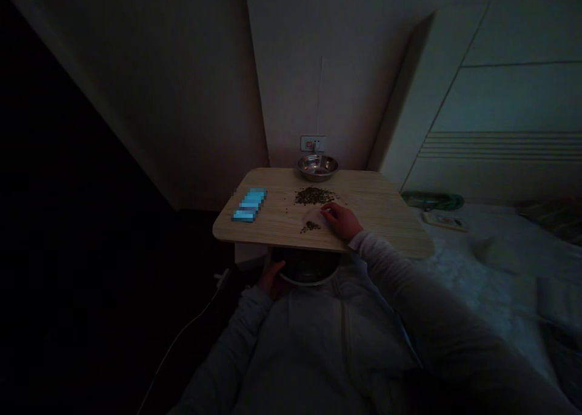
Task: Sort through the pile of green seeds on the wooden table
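My left hand (271,280) grips the side of a bowl (307,275) with a pale rim, held against my body just under the table's front edge. The bowl's inside is dark, and I cannot make out what is in it. Over the table, my right hand (342,221) has its fingers curled together; whatever may be between the fingertips is too small to see. Just left of it lies a small pile of dark, bean-like grains (311,226). Farther back spreads a larger heap of the same grains (313,196), with a few strays around it.
A metal bowl (317,168) stands at the back of the wooden table (386,221), below a wall socket (313,143). On the left lies a lit phone (250,205). To the right is a bed (459,257) with a green bottle-like object (431,200). A white cable (182,330) runs down at left.
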Motion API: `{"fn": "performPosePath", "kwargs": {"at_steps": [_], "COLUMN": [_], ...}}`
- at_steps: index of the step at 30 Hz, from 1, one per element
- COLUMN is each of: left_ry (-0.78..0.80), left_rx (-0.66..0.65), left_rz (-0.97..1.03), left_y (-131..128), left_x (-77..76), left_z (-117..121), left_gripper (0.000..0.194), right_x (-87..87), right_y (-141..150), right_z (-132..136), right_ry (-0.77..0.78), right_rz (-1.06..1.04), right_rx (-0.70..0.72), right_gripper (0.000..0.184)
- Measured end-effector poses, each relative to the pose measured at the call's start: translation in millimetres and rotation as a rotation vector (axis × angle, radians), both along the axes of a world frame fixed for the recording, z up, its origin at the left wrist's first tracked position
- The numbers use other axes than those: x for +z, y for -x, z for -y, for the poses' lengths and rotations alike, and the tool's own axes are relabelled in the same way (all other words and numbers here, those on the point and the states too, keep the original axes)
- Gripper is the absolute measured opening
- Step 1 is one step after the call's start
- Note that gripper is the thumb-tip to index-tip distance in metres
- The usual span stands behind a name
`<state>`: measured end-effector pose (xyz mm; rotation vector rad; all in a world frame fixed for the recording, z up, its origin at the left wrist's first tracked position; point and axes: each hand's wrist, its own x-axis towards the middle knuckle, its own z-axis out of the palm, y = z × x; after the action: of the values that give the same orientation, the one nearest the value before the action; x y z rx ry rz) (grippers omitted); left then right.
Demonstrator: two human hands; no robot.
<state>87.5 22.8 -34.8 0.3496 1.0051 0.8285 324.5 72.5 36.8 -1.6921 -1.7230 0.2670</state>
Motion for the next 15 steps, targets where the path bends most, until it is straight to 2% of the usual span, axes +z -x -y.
{"fn": "performPosePath", "kwargs": {"at_steps": [7, 15], "left_ry": [0.008, -0.025], "left_rx": [0.002, -0.010], "left_rz": [-0.057, -0.023], "left_y": [-2, 1], "left_x": [7.4, -1.1], "left_z": [2, 1], "left_gripper": [0.010, 0.014], "right_x": [1.5, 2.8], "right_y": [2, -5], "right_z": [11, 17], "right_ry": [0.009, -0.001], "right_rz": [-0.110, -0.306], "right_rx": [0.067, 0.097], "right_gripper": [0.021, 0.028]}}
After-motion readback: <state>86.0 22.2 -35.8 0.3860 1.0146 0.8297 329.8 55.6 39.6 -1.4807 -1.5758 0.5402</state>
